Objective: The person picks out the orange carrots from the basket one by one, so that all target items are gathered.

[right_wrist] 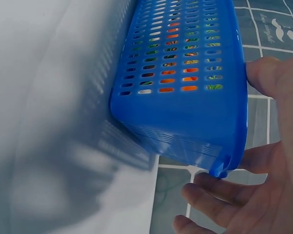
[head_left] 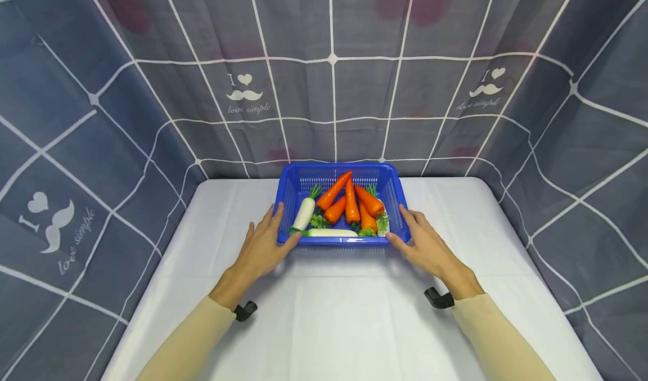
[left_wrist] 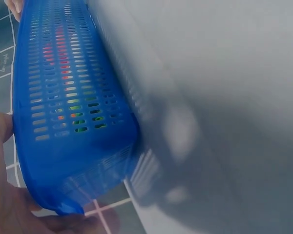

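Observation:
A blue plastic basket with slotted walls is at the back of the table. My left hand holds its left end, thumb at the near rim and fingers along the side. At the opposite end my right hand grips the rim the same way. Inside lie several orange carrots, a white radish with green leaves at the left, and another radish along the front wall. Both wrist views show the slotted wall of the basket close by the white cloth, fingertips under the rim's end.
A white cloth covers the table. Grey gridded curtains stand behind it and on both sides, with the back one right behind the basket. A black strap piece sits at the right wrist, another at the left.

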Demonstrator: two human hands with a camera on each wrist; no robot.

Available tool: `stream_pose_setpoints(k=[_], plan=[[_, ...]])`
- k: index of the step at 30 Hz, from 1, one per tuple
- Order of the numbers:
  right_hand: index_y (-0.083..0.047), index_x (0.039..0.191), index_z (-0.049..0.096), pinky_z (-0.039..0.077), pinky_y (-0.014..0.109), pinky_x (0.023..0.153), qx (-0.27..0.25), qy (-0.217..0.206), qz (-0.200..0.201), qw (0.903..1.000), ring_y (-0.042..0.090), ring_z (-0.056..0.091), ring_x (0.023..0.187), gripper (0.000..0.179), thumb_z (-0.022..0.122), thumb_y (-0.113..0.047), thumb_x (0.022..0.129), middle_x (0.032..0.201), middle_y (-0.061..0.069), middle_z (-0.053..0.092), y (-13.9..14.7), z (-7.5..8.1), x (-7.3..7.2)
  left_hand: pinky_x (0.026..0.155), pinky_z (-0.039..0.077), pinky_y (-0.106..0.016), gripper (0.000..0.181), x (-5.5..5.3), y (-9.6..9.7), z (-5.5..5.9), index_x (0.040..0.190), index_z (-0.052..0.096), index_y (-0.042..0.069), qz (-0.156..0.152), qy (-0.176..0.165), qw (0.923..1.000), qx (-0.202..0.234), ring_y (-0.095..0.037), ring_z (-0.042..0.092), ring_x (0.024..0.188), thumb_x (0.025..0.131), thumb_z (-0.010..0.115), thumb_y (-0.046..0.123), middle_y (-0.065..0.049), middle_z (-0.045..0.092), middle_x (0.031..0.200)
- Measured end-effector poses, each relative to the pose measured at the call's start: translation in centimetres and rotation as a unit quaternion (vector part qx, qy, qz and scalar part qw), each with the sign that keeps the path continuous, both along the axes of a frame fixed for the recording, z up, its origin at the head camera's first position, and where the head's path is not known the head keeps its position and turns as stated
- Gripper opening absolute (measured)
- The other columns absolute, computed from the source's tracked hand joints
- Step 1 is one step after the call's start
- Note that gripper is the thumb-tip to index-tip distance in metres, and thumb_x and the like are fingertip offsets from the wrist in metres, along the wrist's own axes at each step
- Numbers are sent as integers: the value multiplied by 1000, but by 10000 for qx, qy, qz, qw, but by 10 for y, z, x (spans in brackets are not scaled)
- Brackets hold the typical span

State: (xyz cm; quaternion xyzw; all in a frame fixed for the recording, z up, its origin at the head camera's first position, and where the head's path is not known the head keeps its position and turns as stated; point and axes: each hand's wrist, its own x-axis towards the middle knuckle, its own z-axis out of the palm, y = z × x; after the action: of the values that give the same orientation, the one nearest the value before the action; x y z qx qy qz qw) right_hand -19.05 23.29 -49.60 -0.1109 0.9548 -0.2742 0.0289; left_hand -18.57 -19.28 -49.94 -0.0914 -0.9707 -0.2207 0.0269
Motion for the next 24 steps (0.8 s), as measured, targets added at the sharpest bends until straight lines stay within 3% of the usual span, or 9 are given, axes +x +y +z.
stream_pose_setpoints(k=[13,24], plan=[[-2,184,27,53,77,125,197,188,-12,9996,56,60,153,106,68,-67,112,172,35,48,-7,7,29,137,26,-88,101,25,-7,4,182,34,1,-26,402,9991,-110,-52,48,169,111,70,63,-30,42,185],[0,182,34,61,73,116,367,354,23,9987,52,69,140,106,77,-64,108,162,33,59,-14,7,52,132,36,-87,97,51,-13,-4,176,47,-1,59,799,9966,-179,-52,61,159,106,76,59,-33,58,172]])
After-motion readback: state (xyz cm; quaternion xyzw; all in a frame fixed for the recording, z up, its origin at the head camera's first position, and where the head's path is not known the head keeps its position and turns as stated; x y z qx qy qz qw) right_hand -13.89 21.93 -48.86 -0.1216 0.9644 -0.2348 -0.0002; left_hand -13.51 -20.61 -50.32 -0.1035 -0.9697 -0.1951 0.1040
